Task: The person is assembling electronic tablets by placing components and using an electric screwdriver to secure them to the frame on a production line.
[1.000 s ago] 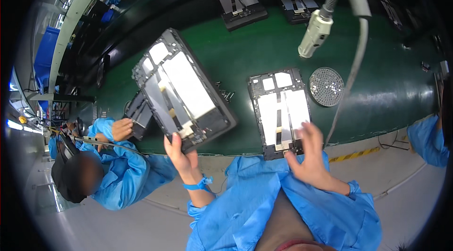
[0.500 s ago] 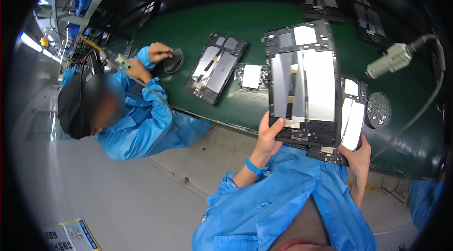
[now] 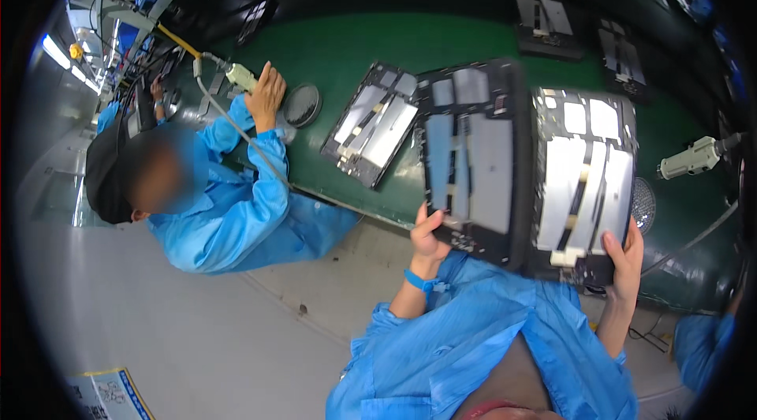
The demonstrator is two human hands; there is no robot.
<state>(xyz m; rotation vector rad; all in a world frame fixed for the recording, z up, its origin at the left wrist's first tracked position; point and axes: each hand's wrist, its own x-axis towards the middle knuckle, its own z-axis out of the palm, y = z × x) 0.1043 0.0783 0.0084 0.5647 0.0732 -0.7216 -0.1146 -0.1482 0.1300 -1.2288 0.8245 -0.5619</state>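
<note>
My left hand (image 3: 430, 237) grips the lower left corner of an opened tablet (image 3: 487, 171), its thumb over the dark frame. Silver battery cells and black circuit parts show on its face. A second opened tablet (image 3: 577, 183), brightly reflecting, is in my right hand (image 3: 625, 261), which holds it by the lower right corner. Both tablets are held up side by side in front of my body, over the near edge of the green table (image 3: 315, 41). Their inner edges meet or slightly overlap. The fingers behind both tablets are hidden.
Another opened tablet (image 3: 371, 124) lies left of mine; two more (image 3: 544, 18) (image 3: 621, 57) lie at the far right. A screw dish (image 3: 644, 205) and a pale electric screwdriver (image 3: 690, 160) are at right. At left, a co-worker's hand (image 3: 268, 95) is by another screwdriver (image 3: 240, 77) and dish (image 3: 302, 105).
The left tablet has shifted left and no longer covers most of the right one, which has come up beside it. A packet on the table is now hidden. The co-worker's hand has reached the screwdriver.
</note>
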